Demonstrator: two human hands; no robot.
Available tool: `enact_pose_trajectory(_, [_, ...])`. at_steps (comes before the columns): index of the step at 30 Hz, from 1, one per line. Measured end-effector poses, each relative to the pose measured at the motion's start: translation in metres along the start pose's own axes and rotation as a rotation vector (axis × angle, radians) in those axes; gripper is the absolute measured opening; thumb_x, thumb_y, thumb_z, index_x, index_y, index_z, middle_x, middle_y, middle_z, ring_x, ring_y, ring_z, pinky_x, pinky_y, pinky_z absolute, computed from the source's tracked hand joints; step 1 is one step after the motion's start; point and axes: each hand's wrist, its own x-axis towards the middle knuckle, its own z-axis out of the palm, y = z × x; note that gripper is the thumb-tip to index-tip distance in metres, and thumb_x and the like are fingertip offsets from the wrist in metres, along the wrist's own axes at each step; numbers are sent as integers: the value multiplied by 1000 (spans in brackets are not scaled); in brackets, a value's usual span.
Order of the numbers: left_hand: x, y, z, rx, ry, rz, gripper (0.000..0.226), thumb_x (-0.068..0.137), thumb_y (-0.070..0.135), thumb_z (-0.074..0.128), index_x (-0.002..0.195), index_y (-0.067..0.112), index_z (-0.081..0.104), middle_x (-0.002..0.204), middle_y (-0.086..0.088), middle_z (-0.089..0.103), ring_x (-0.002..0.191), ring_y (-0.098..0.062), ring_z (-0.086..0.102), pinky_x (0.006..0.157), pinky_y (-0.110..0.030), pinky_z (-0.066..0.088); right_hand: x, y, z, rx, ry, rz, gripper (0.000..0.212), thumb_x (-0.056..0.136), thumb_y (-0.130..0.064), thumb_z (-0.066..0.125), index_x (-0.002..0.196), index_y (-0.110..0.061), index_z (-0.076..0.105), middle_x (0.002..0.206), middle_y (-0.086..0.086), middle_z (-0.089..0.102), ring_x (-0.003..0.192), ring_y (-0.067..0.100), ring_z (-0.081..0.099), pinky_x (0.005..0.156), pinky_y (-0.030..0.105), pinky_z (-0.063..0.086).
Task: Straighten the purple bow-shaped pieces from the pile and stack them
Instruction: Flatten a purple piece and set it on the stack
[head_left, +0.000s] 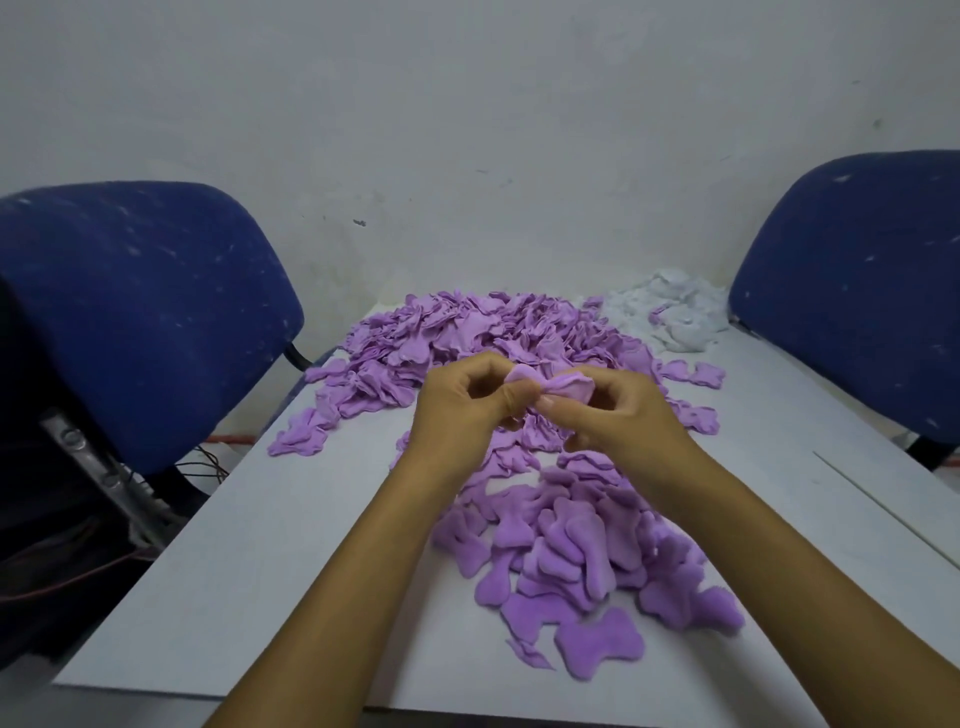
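A crumpled purple bow-shaped piece (550, 383) is held above the table between both hands. My left hand (467, 405) pinches its left end and my right hand (608, 410) pinches its right end with curled fingers. Behind them lies a big pile of purple bow-shaped pieces (467, 332) across the far half of the white table (260, 545). Nearer to me, below my forearms, a looser heap of flattened purple pieces (571, 545) overlaps in a rough stack.
White stuffing (670, 312) is heaped at the table's far right corner. Blue chairs stand at the left (140, 312) and right (852, 291) of the table. Wires (208, 462) hang by the left chair. A wall is close behind.
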Motion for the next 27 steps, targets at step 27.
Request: enact_pose_trajectory(27, [-20,24,41,-87,-33,83,26,89,-7,59,69,6,49,57,-3,47,50,-14,39,49,-25,36,6,-9,7,-642,453,-207,40,75,5,60,56,-17,33,54,19,47,50,26,38,50,39,35])
